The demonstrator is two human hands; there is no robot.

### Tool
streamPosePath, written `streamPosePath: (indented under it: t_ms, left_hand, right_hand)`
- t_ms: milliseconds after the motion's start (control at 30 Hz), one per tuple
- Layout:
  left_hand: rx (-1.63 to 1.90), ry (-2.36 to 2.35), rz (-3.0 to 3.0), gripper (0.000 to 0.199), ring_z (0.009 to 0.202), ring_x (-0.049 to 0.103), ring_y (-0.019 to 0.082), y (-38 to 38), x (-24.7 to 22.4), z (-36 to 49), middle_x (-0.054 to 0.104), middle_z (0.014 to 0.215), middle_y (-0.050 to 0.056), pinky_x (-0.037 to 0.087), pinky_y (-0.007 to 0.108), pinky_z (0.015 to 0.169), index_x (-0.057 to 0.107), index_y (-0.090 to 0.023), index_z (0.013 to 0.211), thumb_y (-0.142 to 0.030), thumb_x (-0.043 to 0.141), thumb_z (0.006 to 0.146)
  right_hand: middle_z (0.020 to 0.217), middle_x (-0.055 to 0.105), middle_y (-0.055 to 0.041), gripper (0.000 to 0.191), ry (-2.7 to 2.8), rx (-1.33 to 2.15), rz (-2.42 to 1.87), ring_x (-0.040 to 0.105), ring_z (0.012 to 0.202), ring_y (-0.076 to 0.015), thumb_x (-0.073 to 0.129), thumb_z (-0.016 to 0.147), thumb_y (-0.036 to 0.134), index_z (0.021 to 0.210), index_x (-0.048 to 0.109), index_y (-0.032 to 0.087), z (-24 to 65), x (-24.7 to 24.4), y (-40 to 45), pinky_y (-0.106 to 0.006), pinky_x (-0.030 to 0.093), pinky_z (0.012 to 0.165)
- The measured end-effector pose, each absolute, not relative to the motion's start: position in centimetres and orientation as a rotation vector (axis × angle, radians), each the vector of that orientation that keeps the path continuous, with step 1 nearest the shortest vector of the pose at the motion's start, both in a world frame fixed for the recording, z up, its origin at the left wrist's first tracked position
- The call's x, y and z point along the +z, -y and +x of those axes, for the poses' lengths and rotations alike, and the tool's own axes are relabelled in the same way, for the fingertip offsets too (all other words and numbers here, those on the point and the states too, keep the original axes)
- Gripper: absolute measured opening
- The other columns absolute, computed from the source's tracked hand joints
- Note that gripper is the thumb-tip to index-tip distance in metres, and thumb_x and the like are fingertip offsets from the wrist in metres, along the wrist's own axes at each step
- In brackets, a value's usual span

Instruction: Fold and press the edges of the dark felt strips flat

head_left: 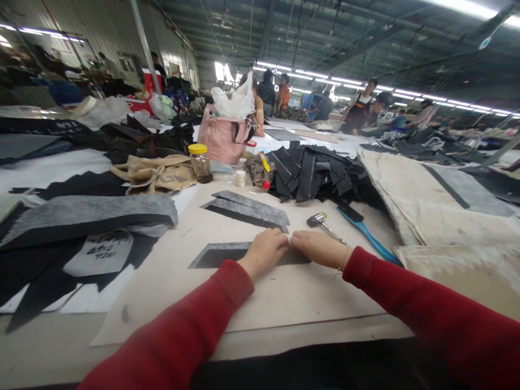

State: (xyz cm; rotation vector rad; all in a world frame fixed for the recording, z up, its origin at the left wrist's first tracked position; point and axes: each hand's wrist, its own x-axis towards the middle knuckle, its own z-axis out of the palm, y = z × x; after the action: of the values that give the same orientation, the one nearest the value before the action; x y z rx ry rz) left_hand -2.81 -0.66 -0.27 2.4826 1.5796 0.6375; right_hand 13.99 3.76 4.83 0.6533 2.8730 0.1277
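A dark fabric strip (221, 254) with a grey fuzzy upper edge lies on the pale board (195, 309) in front of me. My left hand (266, 250) is closed with its curled fingers on the strip's upper edge. Close beside it, my right hand (319, 248) pinches at the strip's right end; its fingertips are partly hidden. Just beyond my hands lie two grey-and-black fabric strips (247, 210), side by side. To the right of them rest a small hammer (319, 219) and a blue-handled brush (369, 233).
A heap of black fabric pieces (309, 170) lies behind. A yellow-lidded jar (200, 165), a tan cloth (158, 174) and a pink bag (223, 135) stand at the back. Black fabric with a written label (99, 253) is at left, pale padded cloth (390, 189) at right. People work beyond.
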Motion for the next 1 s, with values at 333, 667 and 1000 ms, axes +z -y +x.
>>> streamPosePath:
  t_ms: [333,667,1000]
  left_hand:
    - [0.451,-1.513,2.759,0.02,0.089,0.047,0.021,2.0,0.6,-3.0,0.055,0.095,0.004,0.038,0.036,0.074,0.054,-0.019,0.093,-0.013,0.036,0.086]
    - [0.664,-1.497,2.514,0.021,0.091,0.049,0.016,1.0,-0.3,-3.9,0.057,0.093,0.003,0.04,0.028,0.084,0.057,-0.019,0.095,-0.013,0.042,0.082]
    - [0.69,-1.495,2.511,0.021,0.09,0.049,0.016,1.2,-0.3,-3.6,0.057,0.091,0.003,0.041,0.028,0.083,0.059,-0.019,0.092,-0.012,0.043,0.082]
  right_hand:
    - [0.085,0.057,-0.0105,0.022,-2.822,0.422,0.887,0.052,0.073,-0.0198,0.041,0.076,0.0,0.085,0.057,0.012,13.3,3.0,0.3,-0.029,0.042,0.058]
    - [0.083,0.056,-0.0081,0.014,-2.812,0.403,1.108,0.05,0.078,-0.02,0.043,0.084,0.012,0.078,0.056,0.015,15.9,3.5,-0.1,-0.03,0.04,0.064]
    - [0.093,0.054,-0.0065,0.028,-3.088,-0.037,1.195,0.047,0.087,-0.0172,0.039,0.079,0.002,0.1,0.053,0.015,15.1,1.5,-0.9,-0.03,0.039,0.079]
